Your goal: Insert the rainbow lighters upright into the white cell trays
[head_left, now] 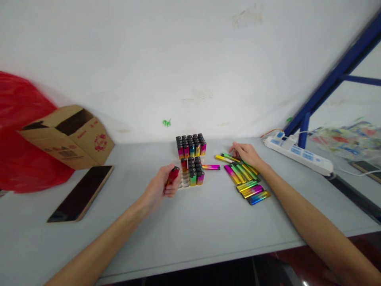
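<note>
With curled left hand [160, 183], clasps red lighter [172, 175] at left edge of part-filled white tray [185, 183]; with right hand [246, 153], rests at loose lighters [246, 172] on worktop [196, 226], unclear whether pinching any; probably light, stiff, slick, so best taken mid-body.

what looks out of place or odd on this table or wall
One lighter lies flat just right of the tray, apart from the other loose lighters farther right, while those in the tray stand upright. The wall also has patchy marks and a green smudge.
</note>
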The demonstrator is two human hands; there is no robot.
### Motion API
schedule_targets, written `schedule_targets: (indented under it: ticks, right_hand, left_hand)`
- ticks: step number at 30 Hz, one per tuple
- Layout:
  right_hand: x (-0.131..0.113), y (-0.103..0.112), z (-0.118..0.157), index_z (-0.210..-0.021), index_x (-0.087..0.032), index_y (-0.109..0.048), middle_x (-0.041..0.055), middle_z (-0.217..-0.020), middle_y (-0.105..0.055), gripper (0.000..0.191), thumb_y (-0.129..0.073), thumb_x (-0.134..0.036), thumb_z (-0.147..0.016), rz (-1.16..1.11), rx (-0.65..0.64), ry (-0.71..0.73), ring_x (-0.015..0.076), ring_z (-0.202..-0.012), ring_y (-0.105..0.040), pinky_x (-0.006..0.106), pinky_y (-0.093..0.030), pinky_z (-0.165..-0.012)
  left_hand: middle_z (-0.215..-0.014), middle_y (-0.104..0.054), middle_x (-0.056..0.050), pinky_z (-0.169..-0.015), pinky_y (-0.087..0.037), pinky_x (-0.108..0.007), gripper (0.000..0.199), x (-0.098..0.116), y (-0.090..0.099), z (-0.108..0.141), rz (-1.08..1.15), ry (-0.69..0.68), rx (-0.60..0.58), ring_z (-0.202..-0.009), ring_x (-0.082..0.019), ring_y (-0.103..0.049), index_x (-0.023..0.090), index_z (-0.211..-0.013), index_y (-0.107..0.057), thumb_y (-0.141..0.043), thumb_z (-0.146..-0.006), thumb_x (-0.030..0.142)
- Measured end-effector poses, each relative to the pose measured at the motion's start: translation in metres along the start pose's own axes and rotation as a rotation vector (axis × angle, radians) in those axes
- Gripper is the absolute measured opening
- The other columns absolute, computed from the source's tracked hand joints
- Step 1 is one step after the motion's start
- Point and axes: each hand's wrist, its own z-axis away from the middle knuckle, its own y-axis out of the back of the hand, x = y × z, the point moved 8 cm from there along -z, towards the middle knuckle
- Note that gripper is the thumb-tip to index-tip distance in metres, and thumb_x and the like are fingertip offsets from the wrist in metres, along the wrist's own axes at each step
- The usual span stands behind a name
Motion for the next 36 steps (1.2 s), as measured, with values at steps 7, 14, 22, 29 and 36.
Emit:
schedule_targets:
  ticks: [7,14,22,29,36]
  right_hand:
    - [0.000,0.000,0.000,-0.084,-0.016,-0.076,0.0047,-0.065,-0.067,0.080,-0.028,-0.079,-0.098,0.008,0.001,-0.002,0.0196,-0.061,-0.061,0.032,-0.043,-0.066]
    - [0.001,-0.001,-0.001,-0.085,-0.016,-0.076,0.0045,-0.065,-0.067,0.080,-0.027,-0.077,-0.099,0.008,-0.003,0.002,0.0188,-0.059,-0.060,0.032,-0.043,-0.065]
    - [0.000,-0.001,-0.001,-0.084,-0.016,-0.076,0.0048,-0.065,-0.068,0.078,-0.028,-0.075,-0.100,0.009,0.000,0.017,0.0196,-0.062,-0.061,0.032,-0.044,-0.066]
    - [0.001,-0.001,-0.003,-0.085,-0.016,-0.076,0.0049,-0.066,-0.069,0.076,-0.028,-0.073,-0.101,0.017,0.004,0.012,0.0196,-0.062,-0.063,0.031,-0.044,-0.067]
    - [0.002,-0.002,-0.004,-0.084,-0.016,-0.076,0.0052,-0.066,-0.070,0.076,-0.028,-0.072,-0.101,0.022,0.008,0.020,0.0195,-0.062,-0.063,0.031,-0.046,-0.067]
  left_hand:
    - [-0.057,-0.021,0.008,-0.044,-0.016,-0.021,0.037,0.001,-0.001,0.003,-0.001,-0.006,0.020,-0.049,-0.009,-0.013,0.021,-0.062,-0.038,-0.042,-0.091,0.043]
    - [-0.058,-0.025,0.009,-0.044,-0.019,-0.019,0.041,0.006,0.004,0.002,0.004,-0.031,0.070,-0.048,-0.008,-0.018,0.020,-0.069,-0.045,-0.046,-0.091,0.054]
    - [-0.062,-0.060,0.005,-0.052,-0.044,-0.024,0.022,0.029,0.012,0.006,-0.194,-0.294,0.188,-0.051,-0.012,-0.051,0.023,-0.096,-0.050,-0.057,-0.096,0.043]
    - [-0.109,-0.073,-0.008,-0.090,-0.057,-0.035,0.026,0.049,0.021,0.013,-0.628,-0.586,0.333,-0.097,-0.021,-0.069,0.019,-0.104,-0.073,-0.073,-0.089,0.041]
    - [-0.113,-0.075,-0.009,-0.095,-0.058,-0.037,0.028,0.046,0.020,0.013,-0.775,-0.557,0.356,-0.095,-0.022,-0.071,0.021,-0.111,-0.075,-0.072,-0.091,0.041]
